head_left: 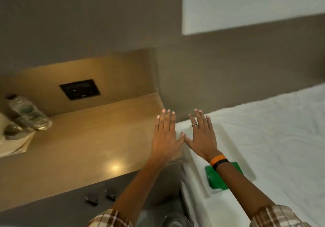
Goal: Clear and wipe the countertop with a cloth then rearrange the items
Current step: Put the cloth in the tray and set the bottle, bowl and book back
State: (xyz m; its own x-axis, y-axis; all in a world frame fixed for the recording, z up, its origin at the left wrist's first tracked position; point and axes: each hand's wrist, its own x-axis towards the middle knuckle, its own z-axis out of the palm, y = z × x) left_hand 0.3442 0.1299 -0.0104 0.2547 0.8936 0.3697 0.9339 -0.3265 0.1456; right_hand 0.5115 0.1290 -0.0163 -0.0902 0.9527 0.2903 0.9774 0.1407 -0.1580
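A tan countertop and a white bed sheet are noted. A green cloth is seen; sleeves are plaid (brown and cream); a wristband is orange.

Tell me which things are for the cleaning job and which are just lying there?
For the job: countertop, water bottles, green cloth, both empty hands, left and right.
Just there: bed, wall socket, white tray.

You're getting warm, dim amber light pooling on the countertop, with a bright glare spot shining near its front edge. The water bottles at far left are smearing with motion blur, and wide-angle distortion is bending lines toward the edges.
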